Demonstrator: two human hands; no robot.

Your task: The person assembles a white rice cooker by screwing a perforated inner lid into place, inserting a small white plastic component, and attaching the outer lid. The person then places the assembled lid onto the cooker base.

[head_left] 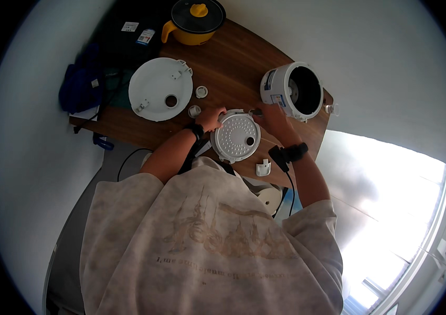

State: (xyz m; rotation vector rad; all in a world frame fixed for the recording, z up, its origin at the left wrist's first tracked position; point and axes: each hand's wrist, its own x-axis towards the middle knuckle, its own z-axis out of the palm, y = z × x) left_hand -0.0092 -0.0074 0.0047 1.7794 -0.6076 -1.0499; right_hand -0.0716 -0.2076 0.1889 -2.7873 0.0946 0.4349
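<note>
A round grey-white inner lid, dotted with raised bumps and pierced by one dark hole, is at the table's near edge in front of me. My left hand grips its upper left rim, fingers closed. My right hand is closed at the lid's upper right, around a small dark, slim thing that points at the rim; its kind is too small to make out. Left of the lid lies a larger white round cover. Two small white round caps sit between them. A small white plastic piece rests below my right hand.
A white rice cooker body lies tipped at the right, beside a small clear cup at the edge. A yellow pot with a glass lid stands at the back. A black case and blue bag are left.
</note>
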